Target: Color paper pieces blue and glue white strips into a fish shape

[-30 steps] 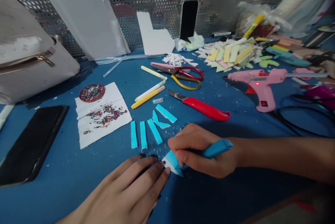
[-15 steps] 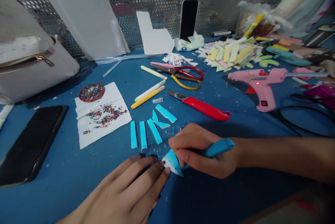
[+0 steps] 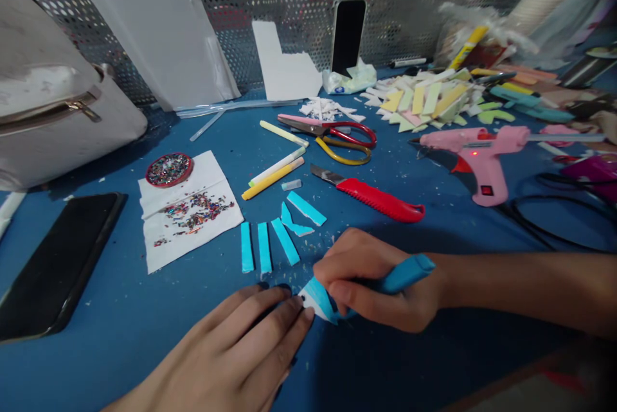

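the left hand (image 3: 253, 335), fingers lying close together, is pressing the part-blue paper piece (image 3: 319, 297) against the worktop (image 3: 144, 322) between both hands, seemingly to steady it, while the right hand's (image 3: 378, 283) fingers are pinching a blue marker (image 3: 409, 272).

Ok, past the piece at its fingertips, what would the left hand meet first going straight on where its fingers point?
Most likely the right hand, gripping the blue marker, just beyond the part-blue piece; exact depth is hard to judge.
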Motion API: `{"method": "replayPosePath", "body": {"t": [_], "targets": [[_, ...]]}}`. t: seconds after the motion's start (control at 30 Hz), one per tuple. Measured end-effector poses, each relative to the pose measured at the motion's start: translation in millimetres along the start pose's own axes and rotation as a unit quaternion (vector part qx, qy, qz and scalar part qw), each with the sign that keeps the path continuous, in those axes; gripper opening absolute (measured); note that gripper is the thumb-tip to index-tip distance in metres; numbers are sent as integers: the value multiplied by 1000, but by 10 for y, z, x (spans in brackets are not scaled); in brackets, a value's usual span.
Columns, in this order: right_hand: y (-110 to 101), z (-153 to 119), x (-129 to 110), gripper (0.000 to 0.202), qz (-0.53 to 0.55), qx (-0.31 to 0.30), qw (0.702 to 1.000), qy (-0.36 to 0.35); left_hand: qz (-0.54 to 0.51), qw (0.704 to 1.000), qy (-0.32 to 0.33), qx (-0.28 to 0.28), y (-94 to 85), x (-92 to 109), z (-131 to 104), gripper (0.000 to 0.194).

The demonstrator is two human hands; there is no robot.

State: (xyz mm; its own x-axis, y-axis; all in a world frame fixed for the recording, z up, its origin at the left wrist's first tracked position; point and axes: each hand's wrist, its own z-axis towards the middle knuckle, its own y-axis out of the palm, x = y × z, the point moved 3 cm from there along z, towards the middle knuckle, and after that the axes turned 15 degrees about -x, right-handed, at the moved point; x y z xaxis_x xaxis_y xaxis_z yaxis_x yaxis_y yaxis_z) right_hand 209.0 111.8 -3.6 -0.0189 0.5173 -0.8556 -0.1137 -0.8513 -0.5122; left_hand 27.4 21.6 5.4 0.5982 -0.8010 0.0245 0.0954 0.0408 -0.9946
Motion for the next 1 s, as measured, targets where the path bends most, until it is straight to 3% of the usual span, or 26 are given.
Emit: {"method": "replayPosePath", "body": {"t": [0.1,0.23,0.4,0.53,0.7,0.83,1.0], "targets": [[-23,-4,4,23,-19,37,999,23,6,1000,3,1,-10,3,-26,33],[2,11,-9,26,-12,-11,1000,6,6,1000,6,0,-28,-17,-21,34],[-54,21,-10,24,-18,70,997,38,6,1000,6,0,-29,-17,19,34],[-37,32,-6,31,-1,29,999,38,8,1000,0,-2,-31,-8,9,33],[-69,23,8,27,1,77,995,66,8,1000,5,-6,-26,-11,-3,34],[-57,38,-7,32,16,39,998,49,13,1000,3,-6,-23,-21,-5,34],[-78,24,5,26,21,82,994,69,8,1000,4,-4,-22,-17,-19,34]]}}
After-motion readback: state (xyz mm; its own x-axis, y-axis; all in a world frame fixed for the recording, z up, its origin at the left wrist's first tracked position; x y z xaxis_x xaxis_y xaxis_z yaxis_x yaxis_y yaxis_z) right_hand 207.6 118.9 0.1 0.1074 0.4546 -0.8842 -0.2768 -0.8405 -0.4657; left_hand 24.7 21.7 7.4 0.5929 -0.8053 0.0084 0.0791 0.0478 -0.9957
